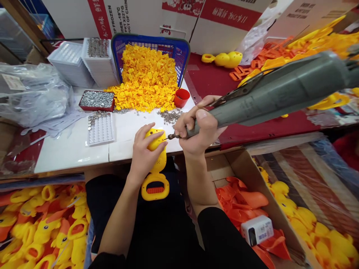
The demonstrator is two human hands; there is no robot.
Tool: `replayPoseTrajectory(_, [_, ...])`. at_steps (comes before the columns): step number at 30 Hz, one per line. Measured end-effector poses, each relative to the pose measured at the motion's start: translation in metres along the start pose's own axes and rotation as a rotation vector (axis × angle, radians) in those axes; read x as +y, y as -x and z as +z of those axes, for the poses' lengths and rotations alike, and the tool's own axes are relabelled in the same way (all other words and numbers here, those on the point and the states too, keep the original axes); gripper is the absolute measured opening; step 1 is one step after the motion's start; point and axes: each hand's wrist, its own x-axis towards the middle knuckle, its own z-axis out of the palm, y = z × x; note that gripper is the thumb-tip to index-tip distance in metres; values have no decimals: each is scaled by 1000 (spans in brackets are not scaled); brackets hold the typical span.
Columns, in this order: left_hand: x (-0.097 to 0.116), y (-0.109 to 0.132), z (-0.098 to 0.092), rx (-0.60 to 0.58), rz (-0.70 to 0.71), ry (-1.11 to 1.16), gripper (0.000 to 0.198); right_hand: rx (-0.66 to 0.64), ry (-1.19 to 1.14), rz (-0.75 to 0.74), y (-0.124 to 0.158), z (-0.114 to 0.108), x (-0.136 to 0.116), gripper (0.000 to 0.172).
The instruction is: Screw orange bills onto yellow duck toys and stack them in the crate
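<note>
White cardboard cartons with red bands (pixel 134 22) stand behind our white-covered worktop (pixel 70 153), where a blue plastic lattice basket (pixel 183 48) spills small yellow plastic pieces (pixel 148 84) from its open front. Left of the basket we have stacked white plastic trays (pixel 102 71); lower on that side sit a red rectangular tray of small silvery metal parts (pixel 97 108) and a white dimpled plastic tray (pixel 103 129). A round red plastic cup (pixel 179 101) stands at the basket's lower right, with loose small metal screws (pixel 169 117) near it. In front of the basket, at the worktop's near edge, our left hand (pixel 143 153) grips a yellow plastic toy body with a looped handle (pixel 160 163), thumb and fingers spread over its upper part. Our right hand (pixel 198 129), apart from the left, is wrapped round a grey-green cylindrical power screwdriver (pixel 269 95), its thin bit meeting the toy body beside our left fingertips.
</note>
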Motion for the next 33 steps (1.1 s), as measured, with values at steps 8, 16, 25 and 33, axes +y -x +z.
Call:
replayPoseTrajectory(8, [-2, 6, 4, 36, 94, -53, 26, -42, 32, -70, -2, -9, 9, 35])
replayPoseTrajectory(16, [-2, 7, 10, 69, 107, -92, 26, -25, -17, -77, -3, 0, 4, 35])
replayPoseTrajectory(25, [-5, 7, 6, 56, 102, -66, 41, -10, 19, 12, -2, 2, 8, 43])
replayPoseTrajectory(33, [-15, 6, -1, 22, 85, 12, 39, -244, -169, 66, -8, 10, 0, 35])
